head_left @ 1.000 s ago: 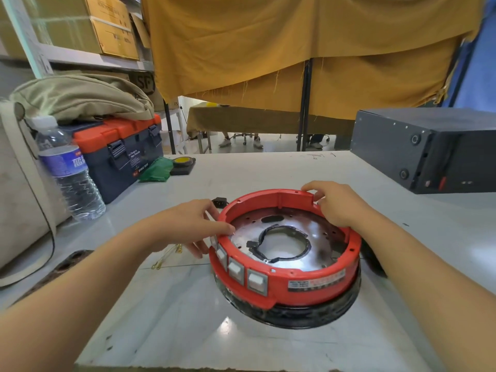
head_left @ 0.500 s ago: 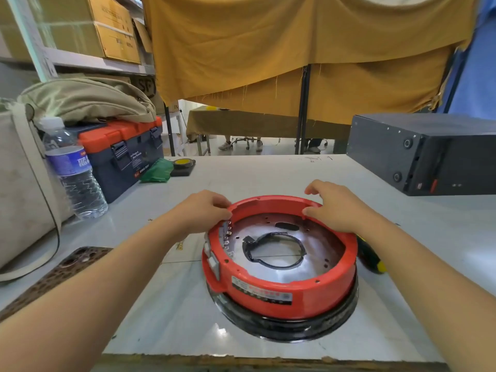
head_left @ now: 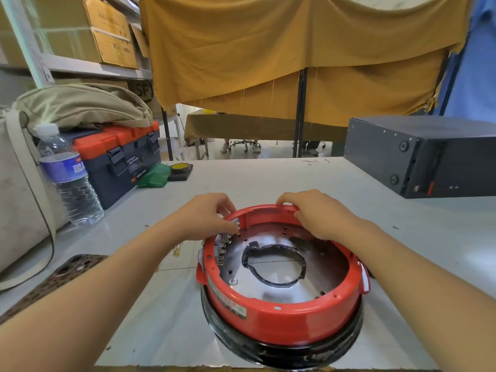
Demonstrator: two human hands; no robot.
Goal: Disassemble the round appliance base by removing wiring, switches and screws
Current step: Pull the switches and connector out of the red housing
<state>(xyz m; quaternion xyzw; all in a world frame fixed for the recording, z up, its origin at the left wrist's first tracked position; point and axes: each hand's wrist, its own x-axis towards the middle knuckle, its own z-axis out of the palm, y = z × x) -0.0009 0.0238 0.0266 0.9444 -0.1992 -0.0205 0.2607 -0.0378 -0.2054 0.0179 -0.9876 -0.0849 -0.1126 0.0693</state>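
The round appliance base [head_left: 281,320] has a red plastic ring over a black bottom rim and stands on the grey table near its front edge. Inside is a shiny metal plate [head_left: 276,285] with a central opening. A row of switch terminals [head_left: 224,248] lines the inner left wall. My left hand [head_left: 206,216] grips the ring's far-left rim, its fingertips on the top terminals. My right hand [head_left: 319,213] grips the far rim with its fingers curled over the edge.
A water bottle [head_left: 71,183] and an orange-lidded toolbox [head_left: 120,157] stand at the left, with a beige bag on top. A dark metal box [head_left: 424,157] sits at the back right. A perforated brown mat [head_left: 61,275] lies at the left front.
The base has turned clockwise between my hands, so the switch buttons moved from the front to the left side. Both hands shifted along the rim with it.
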